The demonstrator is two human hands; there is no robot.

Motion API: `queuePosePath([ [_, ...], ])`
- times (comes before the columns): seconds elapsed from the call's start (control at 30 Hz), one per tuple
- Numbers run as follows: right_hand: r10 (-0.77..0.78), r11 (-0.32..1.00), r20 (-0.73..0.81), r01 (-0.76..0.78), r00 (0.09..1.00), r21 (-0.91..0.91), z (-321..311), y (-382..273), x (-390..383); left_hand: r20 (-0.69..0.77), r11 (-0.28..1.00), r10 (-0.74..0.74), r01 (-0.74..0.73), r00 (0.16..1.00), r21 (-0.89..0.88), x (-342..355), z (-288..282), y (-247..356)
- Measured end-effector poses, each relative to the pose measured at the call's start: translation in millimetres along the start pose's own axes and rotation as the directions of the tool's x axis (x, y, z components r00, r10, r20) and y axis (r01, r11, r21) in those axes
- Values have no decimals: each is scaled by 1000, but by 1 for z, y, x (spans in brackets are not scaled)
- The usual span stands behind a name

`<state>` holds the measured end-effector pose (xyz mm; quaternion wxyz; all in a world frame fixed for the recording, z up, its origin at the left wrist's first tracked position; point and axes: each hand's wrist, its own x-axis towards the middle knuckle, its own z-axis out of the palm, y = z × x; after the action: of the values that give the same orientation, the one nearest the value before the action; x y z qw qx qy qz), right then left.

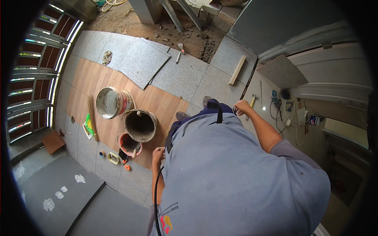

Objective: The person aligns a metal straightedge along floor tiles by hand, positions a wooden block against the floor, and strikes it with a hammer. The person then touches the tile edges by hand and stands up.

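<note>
My right hand (243, 107) is closed beside my waist, its fingers curled; anything inside them is hidden. Behind its wrist a yellow-handled hammer (252, 101) shows on the pale floor. On the other side, my left hand (158, 153) hangs by my hip with its fingers curled, and what they may hold cannot be made out. The pink bucket (139, 148), with a tool handle sticking up in it, stands nearest that hand. A dark, mortar-stained bucket (154, 133) and a large white bucket (125, 103) stand just beyond.
Loose grey tiles (145, 65) overlap on the floor ahead, near a scraper (181, 47) and a wooden strip (237, 70). Bare soil (157, 35) lies beyond. Power tools and cables (277, 103) are at right, a slatted gate (33, 70) at left. An orange tape measure (127, 167) lies near the buckets.
</note>
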<state>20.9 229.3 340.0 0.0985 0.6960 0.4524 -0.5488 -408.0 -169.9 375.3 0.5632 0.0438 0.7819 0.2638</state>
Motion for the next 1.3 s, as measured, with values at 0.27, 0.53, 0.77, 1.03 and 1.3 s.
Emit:
queuePosePath([
  [0.27, -14, 1000, 22, 14, 1000, -9, -2, 0, 2, -3, 1000, 0, 0, 1000, 13, -3, 2, 3],
  [0.53, 2, 1000, 16, -2, 1000, -6, -2, -4, -2, 2, 999, -18, 18, 1000, -33, -4, 3, 4],
  [0.77, 12, 1000, 22, -12, 1000, -3, -3, -4, 2, -22, 1000, -27, 27, 999, -13, 0, 4, -2],
  [1.03, 14, 1000, 17, -14, 1000, -6, -5, -10, 0, -38, 1000, -1, 1, 999, 3, 6, -1, -3],
  [1.3, -4, 1000, 8, 4, 1000, -3, -3, -22, -12, -2, 998, -40, 40, 999, -45, 28, -13, -19],
])
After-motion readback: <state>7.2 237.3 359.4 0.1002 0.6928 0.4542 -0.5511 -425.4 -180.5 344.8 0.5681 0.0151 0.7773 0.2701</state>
